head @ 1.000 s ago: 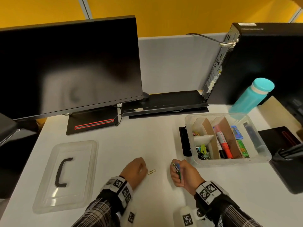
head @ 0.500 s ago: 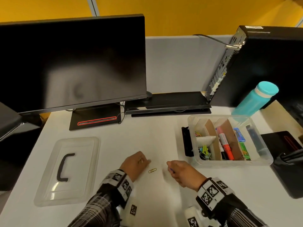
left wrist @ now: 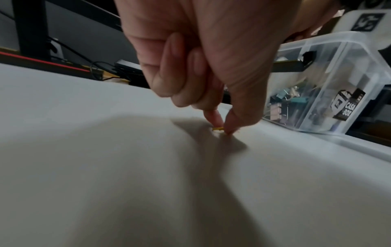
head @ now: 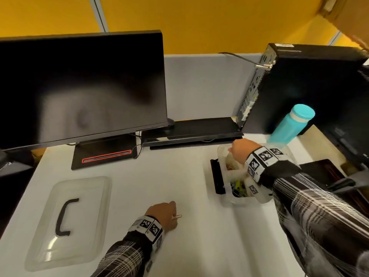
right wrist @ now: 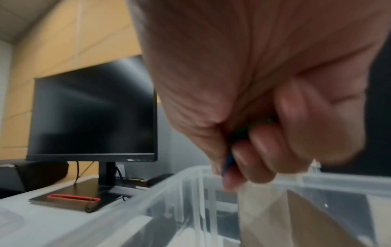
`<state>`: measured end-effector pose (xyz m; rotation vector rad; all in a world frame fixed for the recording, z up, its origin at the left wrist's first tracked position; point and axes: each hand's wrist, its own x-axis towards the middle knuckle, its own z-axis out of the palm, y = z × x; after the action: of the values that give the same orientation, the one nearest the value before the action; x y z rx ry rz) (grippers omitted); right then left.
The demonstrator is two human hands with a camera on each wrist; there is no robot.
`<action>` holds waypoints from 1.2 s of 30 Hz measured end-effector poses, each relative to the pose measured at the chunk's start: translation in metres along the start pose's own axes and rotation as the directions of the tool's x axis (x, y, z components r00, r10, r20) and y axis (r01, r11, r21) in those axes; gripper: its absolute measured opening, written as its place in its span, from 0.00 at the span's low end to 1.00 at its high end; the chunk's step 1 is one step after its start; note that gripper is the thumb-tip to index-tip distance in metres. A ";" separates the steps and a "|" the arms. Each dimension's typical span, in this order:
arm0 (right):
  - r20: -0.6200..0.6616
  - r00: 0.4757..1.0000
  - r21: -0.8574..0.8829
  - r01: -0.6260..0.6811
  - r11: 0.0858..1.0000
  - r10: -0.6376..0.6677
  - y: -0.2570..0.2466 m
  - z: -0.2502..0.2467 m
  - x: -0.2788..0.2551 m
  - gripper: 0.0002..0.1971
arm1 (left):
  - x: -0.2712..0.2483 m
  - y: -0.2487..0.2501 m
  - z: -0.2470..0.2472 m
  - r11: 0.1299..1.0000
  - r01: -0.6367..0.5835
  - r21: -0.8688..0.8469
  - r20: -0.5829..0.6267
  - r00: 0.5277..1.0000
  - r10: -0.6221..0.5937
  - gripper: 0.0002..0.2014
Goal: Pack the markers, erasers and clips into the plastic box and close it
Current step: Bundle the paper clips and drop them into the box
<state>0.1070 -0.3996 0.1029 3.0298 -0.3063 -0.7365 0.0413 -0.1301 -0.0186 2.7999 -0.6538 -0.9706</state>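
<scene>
On the counter (head: 199, 246), left hand (head: 164, 213) is pinching one clip (head: 178, 216); right hand (head: 240, 149), over the box (left wrist: 338, 86) rim, is clenching blue clips (right wrist: 228, 163).

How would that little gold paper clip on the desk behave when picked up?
The paper clip is thin wire lying flat on the smooth desk, so it probably slides and resists lifting. The left hand pinches it with fingertips, suggesting it is light.
</scene>
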 end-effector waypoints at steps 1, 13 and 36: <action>0.017 1.000 0.007 0.004 1.000 -0.004 -0.001 0.001 0.005 0.15 | -0.001 0.000 -0.001 1.000 -0.005 0.010 -0.002 1.000 0.005 0.08; -0.251 0.966 0.584 0.098 0.806 0.065 0.055 0.012 -0.061 0.18 | -0.013 -0.005 0.010 0.968 -0.002 -0.251 -0.157 0.987 -0.039 0.10; -0.435 0.851 0.404 -0.109 0.908 0.295 0.114 0.120 -0.069 0.29 | 0.104 0.194 -0.125 0.960 -0.143 0.241 -0.058 0.985 0.162 0.18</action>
<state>-0.0290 -0.4934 0.0333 3.2914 -0.8146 0.1358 0.1210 -0.3545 0.0671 2.9134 -1.0194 -0.8001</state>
